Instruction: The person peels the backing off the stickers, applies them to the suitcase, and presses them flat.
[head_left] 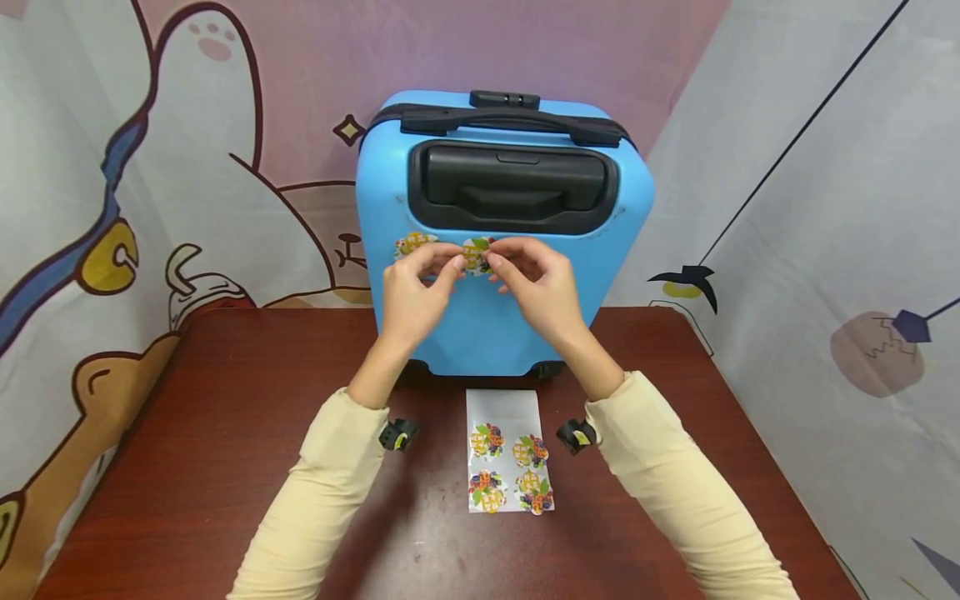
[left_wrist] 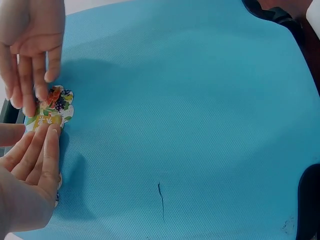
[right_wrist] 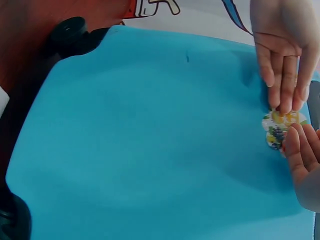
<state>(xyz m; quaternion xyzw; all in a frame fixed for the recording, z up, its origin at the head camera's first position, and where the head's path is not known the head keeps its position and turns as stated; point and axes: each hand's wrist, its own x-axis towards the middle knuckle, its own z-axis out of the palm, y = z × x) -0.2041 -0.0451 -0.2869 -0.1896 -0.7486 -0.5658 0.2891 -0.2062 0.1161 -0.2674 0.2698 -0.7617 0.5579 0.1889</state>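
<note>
Both hands meet at a fruit-printed sticker [head_left: 477,254] in front of the upper middle of a blue suitcase [head_left: 480,325]. My left hand [head_left: 416,296] pinches the left edge of this sticker between thumb and fingers. The right hand [head_left: 542,287] pinches its opposite edge. In the left wrist view, the sticker [left_wrist: 64,104] shows grapes and other colourful fruit, close over the suitcase shell. A second fruit sticker [head_left: 412,242] is on the suitcase to the left, partly hidden by my left hand.
Below the suitcase, a white backing sheet [head_left: 504,407] with several fruit stickers lies on the dark red-brown table [head_left: 262,450]. The suitcase stands upright, with a black top handle [head_left: 517,122] and a recessed black panel [head_left: 513,183]. A cartoon-printed cloth [head_left: 525,50] hangs behind.
</note>
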